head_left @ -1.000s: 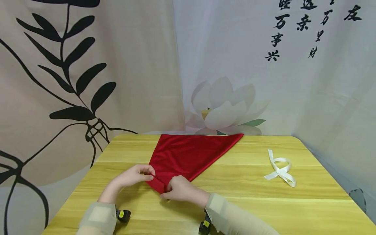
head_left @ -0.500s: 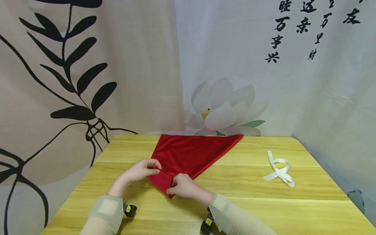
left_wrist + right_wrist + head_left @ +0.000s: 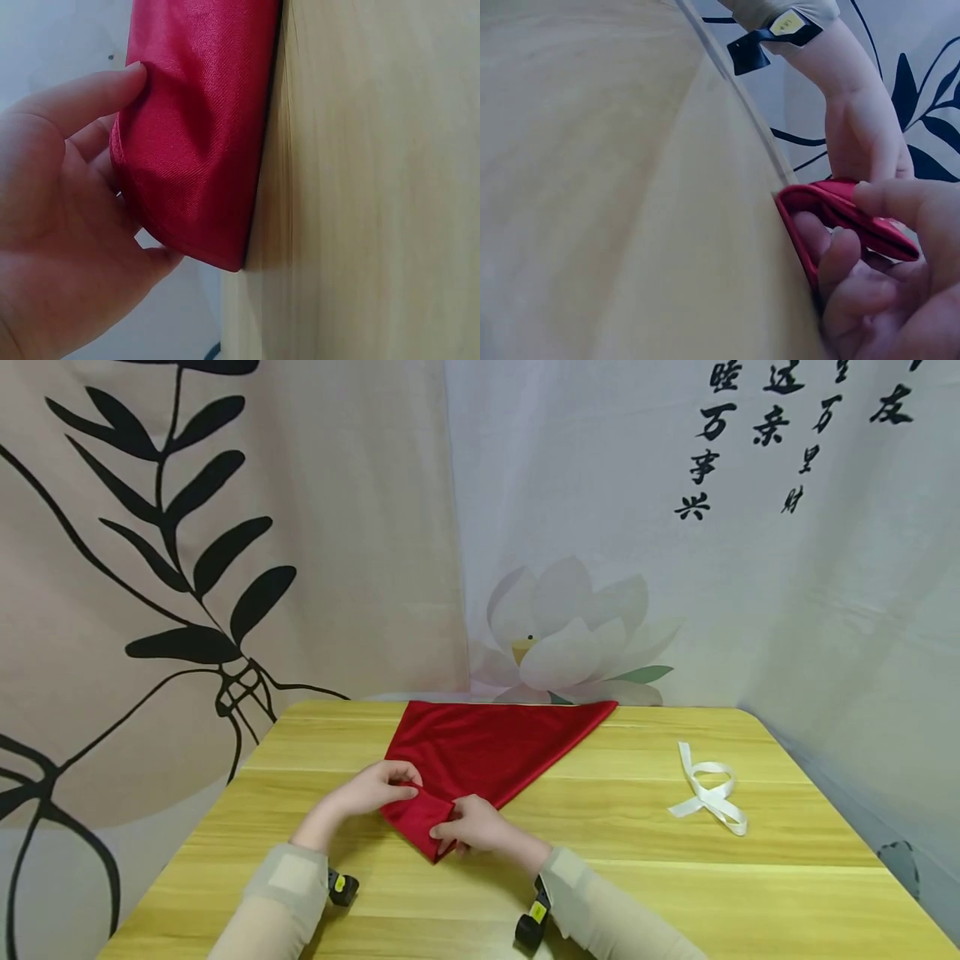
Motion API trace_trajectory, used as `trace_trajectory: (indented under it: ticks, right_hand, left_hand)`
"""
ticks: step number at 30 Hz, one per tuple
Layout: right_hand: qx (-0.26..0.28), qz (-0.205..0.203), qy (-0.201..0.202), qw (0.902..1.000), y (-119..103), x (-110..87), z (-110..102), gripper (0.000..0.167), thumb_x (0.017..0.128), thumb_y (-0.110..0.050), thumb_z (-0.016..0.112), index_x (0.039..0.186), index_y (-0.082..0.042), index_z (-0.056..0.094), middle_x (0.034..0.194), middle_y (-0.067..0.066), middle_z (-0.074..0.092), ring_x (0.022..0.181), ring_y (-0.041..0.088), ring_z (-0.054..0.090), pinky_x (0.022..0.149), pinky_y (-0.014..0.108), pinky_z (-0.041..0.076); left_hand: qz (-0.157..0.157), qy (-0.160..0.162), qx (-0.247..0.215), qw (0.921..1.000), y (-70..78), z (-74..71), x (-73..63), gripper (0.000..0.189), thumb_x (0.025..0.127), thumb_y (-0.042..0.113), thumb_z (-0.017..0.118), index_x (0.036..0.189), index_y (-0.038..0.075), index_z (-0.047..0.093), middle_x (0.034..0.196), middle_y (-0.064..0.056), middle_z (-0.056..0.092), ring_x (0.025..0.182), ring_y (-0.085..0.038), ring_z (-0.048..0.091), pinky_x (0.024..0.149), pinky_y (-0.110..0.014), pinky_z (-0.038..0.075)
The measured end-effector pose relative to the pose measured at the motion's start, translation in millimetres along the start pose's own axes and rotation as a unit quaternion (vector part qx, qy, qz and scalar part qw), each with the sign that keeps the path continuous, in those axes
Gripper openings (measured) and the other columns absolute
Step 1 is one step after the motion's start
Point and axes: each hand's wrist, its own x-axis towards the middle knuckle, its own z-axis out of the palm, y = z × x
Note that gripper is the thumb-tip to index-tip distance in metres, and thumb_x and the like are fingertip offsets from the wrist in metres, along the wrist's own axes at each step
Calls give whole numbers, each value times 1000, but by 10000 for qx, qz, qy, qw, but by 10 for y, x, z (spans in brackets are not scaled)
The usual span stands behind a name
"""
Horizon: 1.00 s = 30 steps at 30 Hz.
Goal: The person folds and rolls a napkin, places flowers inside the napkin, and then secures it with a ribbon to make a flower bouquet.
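A red cloth [image 3: 487, 743] lies folded in a roughly triangular shape at the far side of the table, its near corner turned over into a small flap [image 3: 420, 817]. My left hand [image 3: 369, 792] pinches the flap's upper left edge, thumb on top and the other fingers partly hidden behind. At the flap's right side, my right hand [image 3: 486, 827] grips the fold. In the right wrist view, the thumb presses the outside of the folded cloth [image 3: 802, 196] while fingertips [image 3: 810, 229] reach inside it. The left wrist view shows the cloth's rounded edge [image 3: 180, 247] against that palm.
A looped white ribbon [image 3: 711, 796] rests on the right of the wooden table [image 3: 637, 893]. Behind the far edge hangs a curtain [image 3: 360, 527] printed with leaves, a lotus and characters. Small black cameras [image 3: 343, 888] are strapped at both wrists.
Both hands have shifted right, the left also a little away from me. The turned-over flap shows larger and stands out more, and my right fingers have moved into its fold.
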Motion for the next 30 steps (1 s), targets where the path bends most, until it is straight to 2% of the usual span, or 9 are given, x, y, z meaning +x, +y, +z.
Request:
trace_trajectory:
  ticks: [7,14,20,30]
  right_hand:
    - [258,193,131,9994,-9,6,-138,20,87,-26,71,86,-8,62,68,7,70,42,14,50,39,19,30]
    - [-205,62,495,9985,20,17,-250,14,87,-22,70,84,-8,67,68,6,69,43,13,48,40,21,35]
    - [-507,-79,500,9974,72,35,-278,8,84,-13,70,77,-10,69,67,1,68,44,12,50,41,22,36]
    - [-1126,-407,572,9912,110,48,-301,13,79,-9,73,67,-10,68,56,-3,61,48,7,54,47,21,44]
  left_hand:
    - [86,-153,142,9997,-12,15,47,5,93,11,63,94,6,64,88,1,64,82,-13,54,75,-29,45]
    - [61,-333,81,9994,-19,49,115,5,91,8,64,95,4,65,89,-2,66,83,-15,53,77,-30,44]
    - [67,-381,431,9983,-21,85,171,5,90,8,66,94,10,67,90,4,65,84,-12,53,77,-29,43]
    - [135,-353,1076,9935,7,138,250,8,87,13,69,93,18,68,89,12,65,86,-9,54,79,-30,44]
